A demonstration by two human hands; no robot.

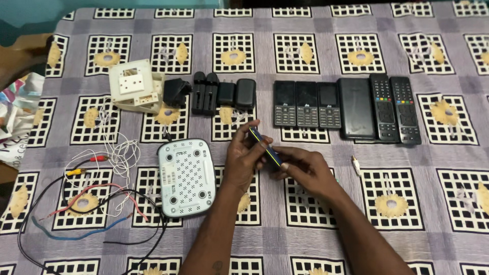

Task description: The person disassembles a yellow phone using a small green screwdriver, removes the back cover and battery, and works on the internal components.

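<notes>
Both my hands meet at the middle of the patterned cloth, gripping a small dark blue phone with a yellow edge [265,146] held on its side. My left hand [243,155] wraps the phone's upper end, thumb and fingers curled over it. My right hand [304,170] pinches its lower end from the right. Just left of my left hand lies a white router [185,177], turned underside up, showing vent holes and round feet.
Along the back sit a white switch box [133,86], several black chargers [214,94], three keypad phones [307,104], a black slab device [356,108] and two remotes [395,108]. Tangled wires [97,188] spread at the left. A small white plug [356,164] lies right of my hands.
</notes>
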